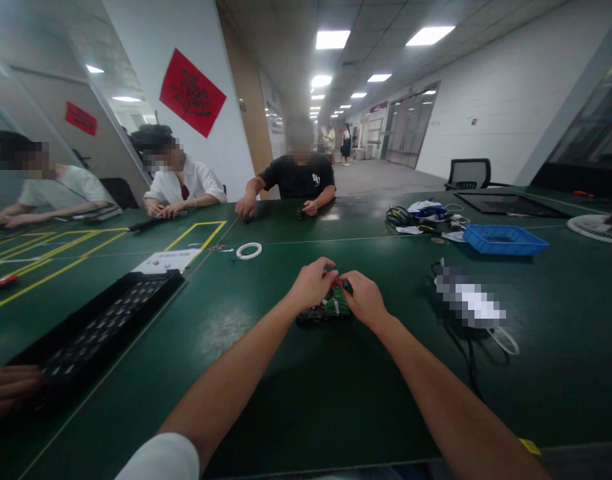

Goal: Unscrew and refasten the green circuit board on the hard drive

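In the middle of the green table, a green circuit board sits in a small black housing, partly covered by my hands. My left hand reaches over its left side, fingers curled together at the board's far edge. From the right, my right hand closes on a small dark rounded piece, whose kind I cannot make out. A thin red piece, perhaps wire, shows between the fingertips of both hands. My left fingertips are bent around something too small to name.
A black tray of small parts lies left, another person's hand at its near end. A white ring lies beyond. Rightward are a blue bin, tangled cables and a pixelated item with leads. Co-workers sit across the table.
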Available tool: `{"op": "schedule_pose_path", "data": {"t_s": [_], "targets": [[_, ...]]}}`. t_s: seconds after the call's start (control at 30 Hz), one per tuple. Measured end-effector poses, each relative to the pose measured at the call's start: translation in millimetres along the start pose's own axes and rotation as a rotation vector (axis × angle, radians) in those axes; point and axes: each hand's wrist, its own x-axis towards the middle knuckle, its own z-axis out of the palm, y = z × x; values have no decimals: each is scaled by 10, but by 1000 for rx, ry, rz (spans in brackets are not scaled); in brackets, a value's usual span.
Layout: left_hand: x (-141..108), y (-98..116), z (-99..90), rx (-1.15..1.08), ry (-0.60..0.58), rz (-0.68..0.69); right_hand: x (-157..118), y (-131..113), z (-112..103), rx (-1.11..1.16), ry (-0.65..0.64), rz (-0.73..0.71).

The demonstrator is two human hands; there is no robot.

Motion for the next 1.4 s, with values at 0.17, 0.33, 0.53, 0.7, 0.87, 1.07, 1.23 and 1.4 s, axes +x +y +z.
{"op": "schedule_pose_path", "data": {"t_s": [0.17, 0.33, 0.53, 0.7, 0.87, 1.07, 1.23, 1.4], "targets": [[-11, 19, 1, 55, -18, -8, 5, 50, 29, 33, -35, -9], [27, -82, 28, -185, -123, -123, 16, 104, -35, -11, -59, -10], [81, -332, -76, 329, -10, 70, 46, 262, -152, -5, -29, 63], [31, -516, -8, 402, -158, 87, 39, 328, -173, 66, -147, 115], [15, -562, 21, 398, -228, 116, 15, 351, -148, 141, -162, 163], [19, -602, 44, 550, -166, 28, 23, 308, -195, 150, -168, 201], [31, -649, 73, 518, -126, -22, 25, 229, -241, 227, -256, 205], [31, -628, 78, 492, -124, -69, 23, 216, -230, 270, -314, 205]]}}
